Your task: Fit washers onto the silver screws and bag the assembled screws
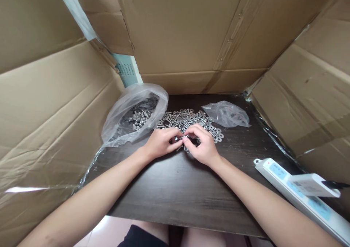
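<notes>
Fingertips of my left hand (161, 142) and right hand (201, 145) are meeting, pinching a small bolt (180, 139) between them; the loose hardware pile (188, 120) is lying at twelve o'clock, touching both hands.

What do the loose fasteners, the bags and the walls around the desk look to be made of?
Fasteners: bright silvery metal, likely steel, glinting. Large bag and small bag: thin clear plastic film, wrinkled and see-through. Walls: brown corrugated cardboard, matte, with creases and flap seams. Both hands pinch one small silvery piece.
</notes>
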Demonstrator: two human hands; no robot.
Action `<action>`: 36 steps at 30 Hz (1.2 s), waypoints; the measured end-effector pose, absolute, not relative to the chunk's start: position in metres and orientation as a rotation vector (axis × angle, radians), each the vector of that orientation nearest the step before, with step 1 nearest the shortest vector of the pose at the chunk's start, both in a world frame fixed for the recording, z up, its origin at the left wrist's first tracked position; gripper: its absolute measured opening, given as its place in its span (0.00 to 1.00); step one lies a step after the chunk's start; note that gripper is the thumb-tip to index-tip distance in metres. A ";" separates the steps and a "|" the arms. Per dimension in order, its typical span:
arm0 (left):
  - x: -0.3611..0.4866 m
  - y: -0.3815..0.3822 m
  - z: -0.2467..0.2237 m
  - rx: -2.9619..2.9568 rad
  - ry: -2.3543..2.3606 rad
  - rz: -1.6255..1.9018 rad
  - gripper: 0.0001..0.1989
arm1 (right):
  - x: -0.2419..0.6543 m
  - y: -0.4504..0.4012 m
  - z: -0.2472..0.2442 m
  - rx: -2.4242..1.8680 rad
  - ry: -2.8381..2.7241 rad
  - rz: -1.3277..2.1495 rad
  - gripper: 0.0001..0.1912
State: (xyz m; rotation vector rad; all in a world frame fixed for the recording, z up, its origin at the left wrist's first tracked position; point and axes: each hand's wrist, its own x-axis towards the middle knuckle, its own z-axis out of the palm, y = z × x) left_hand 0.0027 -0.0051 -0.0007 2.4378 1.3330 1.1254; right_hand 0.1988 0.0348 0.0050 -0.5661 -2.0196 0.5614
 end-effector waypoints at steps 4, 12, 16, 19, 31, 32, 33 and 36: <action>0.003 -0.005 -0.001 2.430 1.354 1.141 0.06 | 0.199 0.035 0.006 -0.548 -2.016 0.559 0.03; 0.003 -0.005 -0.001 2.390 1.415 1.151 0.08 | 0.199 0.033 0.006 -0.538 -1.954 0.531 0.06; 0.003 -0.005 0.000 2.384 1.423 1.144 0.08 | 0.199 0.034 0.006 -0.588 -1.941 0.511 0.09; 0.003 -0.005 0.000 2.389 1.408 1.141 0.08 | 0.199 0.035 0.005 -0.621 -1.942 0.521 0.09; 0.003 -0.005 0.000 2.381 1.410 1.142 0.07 | 0.199 0.036 0.002 -0.754 -1.918 0.592 0.08; 0.003 -0.005 0.000 2.382 1.408 1.146 0.07 | 0.199 0.036 0.001 -0.768 -1.923 0.607 0.08; 0.003 -0.005 0.000 2.383 1.407 1.149 0.07 | 0.199 0.035 0.001 -0.776 -1.933 0.626 0.07; 0.003 -0.005 0.000 2.385 1.401 1.150 0.07 | 0.199 0.035 0.000 -0.751 -1.985 0.669 0.03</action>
